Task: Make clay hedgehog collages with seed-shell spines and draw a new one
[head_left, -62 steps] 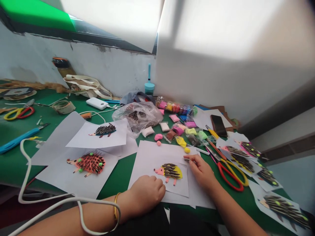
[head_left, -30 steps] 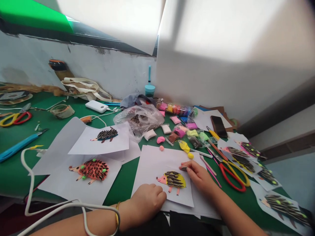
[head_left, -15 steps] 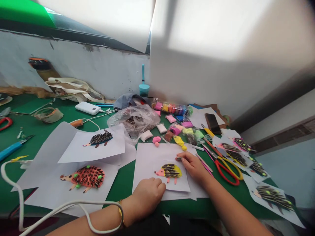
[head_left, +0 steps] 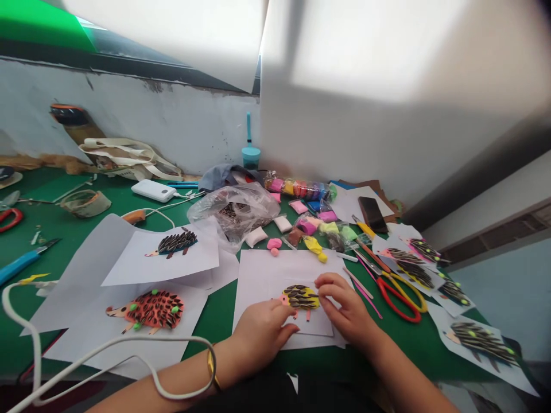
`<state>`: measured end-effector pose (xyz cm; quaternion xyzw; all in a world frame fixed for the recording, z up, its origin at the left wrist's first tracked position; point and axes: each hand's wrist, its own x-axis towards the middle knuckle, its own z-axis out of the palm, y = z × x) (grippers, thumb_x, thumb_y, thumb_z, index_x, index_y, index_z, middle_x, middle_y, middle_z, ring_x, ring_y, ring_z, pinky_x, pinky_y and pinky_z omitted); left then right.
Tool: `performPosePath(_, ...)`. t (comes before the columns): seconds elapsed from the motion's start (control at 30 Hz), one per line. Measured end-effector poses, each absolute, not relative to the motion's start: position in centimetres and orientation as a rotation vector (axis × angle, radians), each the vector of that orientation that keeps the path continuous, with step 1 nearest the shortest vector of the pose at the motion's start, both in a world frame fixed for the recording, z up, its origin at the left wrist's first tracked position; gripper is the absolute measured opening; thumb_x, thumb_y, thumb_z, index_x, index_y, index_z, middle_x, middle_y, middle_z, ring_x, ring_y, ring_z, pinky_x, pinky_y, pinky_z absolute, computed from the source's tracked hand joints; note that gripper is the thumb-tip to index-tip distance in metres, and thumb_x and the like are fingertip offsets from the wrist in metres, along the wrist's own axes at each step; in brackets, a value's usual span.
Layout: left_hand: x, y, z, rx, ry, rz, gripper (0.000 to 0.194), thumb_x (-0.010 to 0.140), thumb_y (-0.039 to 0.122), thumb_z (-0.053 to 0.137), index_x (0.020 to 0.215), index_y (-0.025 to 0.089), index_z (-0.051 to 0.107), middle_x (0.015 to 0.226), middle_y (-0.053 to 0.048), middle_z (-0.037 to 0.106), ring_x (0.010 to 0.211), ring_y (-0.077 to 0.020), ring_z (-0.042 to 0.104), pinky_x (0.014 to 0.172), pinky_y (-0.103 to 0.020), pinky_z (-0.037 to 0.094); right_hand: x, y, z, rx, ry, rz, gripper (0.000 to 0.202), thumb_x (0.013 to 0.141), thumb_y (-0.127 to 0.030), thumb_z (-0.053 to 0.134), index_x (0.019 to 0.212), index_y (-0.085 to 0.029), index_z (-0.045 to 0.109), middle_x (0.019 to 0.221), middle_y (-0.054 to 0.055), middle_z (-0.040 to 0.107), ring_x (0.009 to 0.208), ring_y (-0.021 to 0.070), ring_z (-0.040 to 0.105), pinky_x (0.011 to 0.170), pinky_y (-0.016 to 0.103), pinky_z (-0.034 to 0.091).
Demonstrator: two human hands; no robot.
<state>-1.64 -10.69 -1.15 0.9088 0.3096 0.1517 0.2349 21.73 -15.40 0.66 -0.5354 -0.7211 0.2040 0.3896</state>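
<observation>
A hedgehog picture (head_left: 301, 298) lies on white paper (head_left: 253, 275), with a yellow clay body, pink face and legs, and dark striped sunflower seeds on its back. My left hand (head_left: 262, 332) rests on the paper at the hedgehog's face, its fingers stretched out and the thumb apart, covering part of the snout. At the rear edge of the yellow body, my right hand (head_left: 344, 304) pinches a sunflower seed, mostly hidden by the fingertips. Beyond the paper, a clear plastic bag (head_left: 206, 206) holds more seeds. A lump of yellow clay (head_left: 316, 248) touches the paper's far edge.
Scissors (head_left: 400, 298) with red and yellow handles lie right of the paper, near finished hedgehog pictures (head_left: 477, 344). A red hedgehog picture (head_left: 150, 310) is at left, where a white cable (head_left: 112, 347) loops over my left forearm. Clay packets (head_left: 307, 226) and a phone (head_left: 372, 215) lie farther back.
My right hand has come down and nearer to the hedgehog's rear edge with the seed. My left hand has shifted up slightly, and its fingers have spread from a curled pose.
</observation>
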Motion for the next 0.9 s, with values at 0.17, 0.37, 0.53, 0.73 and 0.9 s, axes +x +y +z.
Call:
performPosePath(0.17, -0.6, -9.8, 1.3, 2.293, 0.785, 0.494, 0.013, 0.090, 0.029, 0.058, 0.095, 0.023, 0.068, 0.087, 0.000, 0.069, 0.080, -0.0140, 0.063, 0.071, -0.024, 0.047, 19.8, -16.8, 0.9, -1.278, -1.913, 0.588, 0.015, 0.089, -0.015, 0.052, 0.093, -0.027, 0.061, 0.103, 0.006, 0.056, 0.099, 0.0214, 0.057, 0.087, 0.036, 0.050)
performPosePath(0.37, 0.5, -9.0, 1.7, 2.410, 0.787, 0.473, 0.013, 0.089, 0.025, 0.058, 0.085, 0.020, 0.070, 0.081, -0.001, 0.067, 0.075, -0.0135, 0.061, 0.068, -0.023, 0.044, 19.9, -16.3, 0.6, -1.313, -1.830, 0.565, 0.014, 0.090, -0.018, 0.055, 0.098, -0.027, 0.062, 0.099, 0.006, 0.061, 0.097, 0.0220, 0.058, 0.085, 0.037, 0.050)
performPosePath(0.53, 0.6, -6.7, 1.5, 2.522, 0.870, 0.348, 0.016, 0.087, 0.032, 0.060, 0.098, 0.025, 0.070, 0.089, -0.002, 0.069, 0.079, -0.0167, 0.064, 0.071, -0.025, 0.046, 21.2, -15.5, 0.1, -1.375, -1.767, 0.555, 0.009, 0.092, -0.023, 0.051, 0.090, -0.024, 0.060, 0.090, 0.005, 0.062, 0.087, 0.0209, 0.058, 0.079, 0.036, 0.049)
performPosePath(0.73, -0.1, -2.9, 0.7, 2.558, 1.178, 0.036, 0.025, 0.085, 0.029, 0.057, 0.107, 0.021, 0.067, 0.097, -0.009, 0.071, 0.088, -0.0247, 0.067, 0.073, -0.031, 0.046, 24.3, -14.0, -2.5, -1.698, -1.428, 0.639, 0.018, 0.092, -0.035, 0.048, 0.093, -0.021, 0.060, 0.100, 0.008, 0.066, 0.089, 0.0228, 0.061, 0.077, 0.036, 0.049)
performPosePath(0.9, 0.1, -2.3, 0.2, 2.526, 1.188, -0.052, 0.018, 0.082, 0.029, 0.058, 0.094, 0.020, 0.068, 0.090, -0.008, 0.072, 0.081, -0.0249, 0.067, 0.067, -0.031, 0.045, 24.7, -13.6, -3.6, -1.732, -1.426, 0.660, 0.022, 0.090, -0.039, 0.049, 0.096, -0.021, 0.062, 0.099, 0.008, 0.067, 0.093, 0.0248, 0.062, 0.079, 0.038, 0.048)
